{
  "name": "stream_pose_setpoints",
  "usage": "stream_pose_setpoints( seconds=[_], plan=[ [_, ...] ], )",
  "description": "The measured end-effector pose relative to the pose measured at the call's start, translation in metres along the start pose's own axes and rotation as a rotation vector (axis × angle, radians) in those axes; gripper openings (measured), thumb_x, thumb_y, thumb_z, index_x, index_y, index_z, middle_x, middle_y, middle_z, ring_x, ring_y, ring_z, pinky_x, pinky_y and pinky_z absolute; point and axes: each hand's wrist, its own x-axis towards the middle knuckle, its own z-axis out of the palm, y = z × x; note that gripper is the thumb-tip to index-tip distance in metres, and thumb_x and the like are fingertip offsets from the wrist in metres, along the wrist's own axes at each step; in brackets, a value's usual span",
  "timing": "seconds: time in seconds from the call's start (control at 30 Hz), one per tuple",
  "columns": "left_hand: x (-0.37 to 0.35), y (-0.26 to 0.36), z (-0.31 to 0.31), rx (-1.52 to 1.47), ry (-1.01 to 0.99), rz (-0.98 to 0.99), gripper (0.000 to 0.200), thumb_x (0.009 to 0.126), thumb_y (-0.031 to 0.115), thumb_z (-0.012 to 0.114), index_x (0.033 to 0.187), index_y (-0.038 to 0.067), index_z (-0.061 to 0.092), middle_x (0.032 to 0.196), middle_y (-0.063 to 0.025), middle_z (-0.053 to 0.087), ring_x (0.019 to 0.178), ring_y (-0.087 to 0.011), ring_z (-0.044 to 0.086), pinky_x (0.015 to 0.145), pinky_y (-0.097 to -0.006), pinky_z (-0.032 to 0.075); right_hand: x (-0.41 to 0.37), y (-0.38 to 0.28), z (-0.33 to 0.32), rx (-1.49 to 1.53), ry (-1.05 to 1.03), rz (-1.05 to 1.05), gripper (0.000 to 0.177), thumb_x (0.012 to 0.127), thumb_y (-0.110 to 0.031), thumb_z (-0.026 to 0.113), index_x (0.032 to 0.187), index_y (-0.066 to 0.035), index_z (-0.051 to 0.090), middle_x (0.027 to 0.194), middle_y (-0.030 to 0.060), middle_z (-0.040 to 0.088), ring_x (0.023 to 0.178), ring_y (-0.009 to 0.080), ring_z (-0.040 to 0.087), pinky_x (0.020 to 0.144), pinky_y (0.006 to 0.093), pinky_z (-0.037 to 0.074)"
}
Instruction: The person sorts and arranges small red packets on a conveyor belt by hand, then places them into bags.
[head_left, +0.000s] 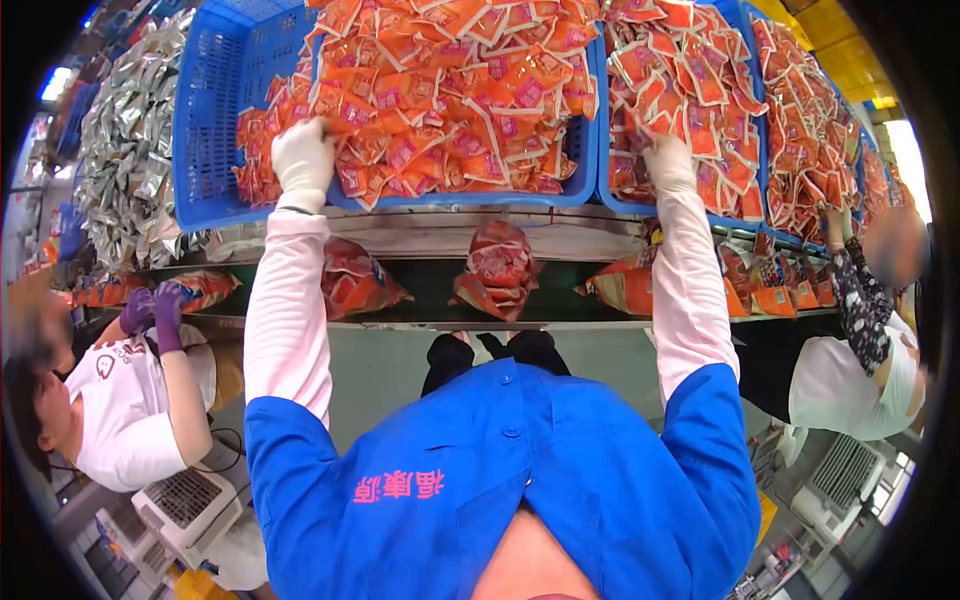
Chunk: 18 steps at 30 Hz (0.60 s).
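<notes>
On my screen the white-gloved left hand sits curled on the orange sachets at the near rim of the middle crate. Whether it grips any, I cannot tell. The right hand digs into the sachets heaped in the next crate (fingers buried, so that grip is unclear too). Filled bags lie on the belt below.
</notes>
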Motion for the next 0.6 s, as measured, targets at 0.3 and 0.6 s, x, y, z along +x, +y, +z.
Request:
stream_pose_setpoints(
  seconds=[0.3,0.6],
  plan=[
    [-0.123,0.116,-0.146,-1.097,-0.032,0.151,0.023,0.081,-0.009,0.070,0.097,0.007,0.072,0.097,-0.0072,0.073,0.076,-0.0185,0.068,0.065,-0.0273,0.054,-0.057,-0.062,-0.066,1.416,0.043,0.206,0.041,0.088,-0.013,0.081,0.126,-0.010,0.066,0.108,0.0050,0.073,0.089,0.0190,0.071,0.079,0.0390,0.063],
    [-0.171,0.101,-0.104,-0.631,-0.172,0.596,0.017,0.085,0.026,0.072,0.088,0.009,0.071,0.079,-0.0053,0.069,0.082,-0.0276,0.067,0.103,-0.0464,0.051,-0.176,-0.282,-0.037,0.490,-0.726,-0.658,0.021,0.093,-0.018,0.064,0.113,-0.011,0.070,0.093,0.0177,0.072,0.087,0.0361,0.070,0.082,0.0432,0.055]
  ],
)
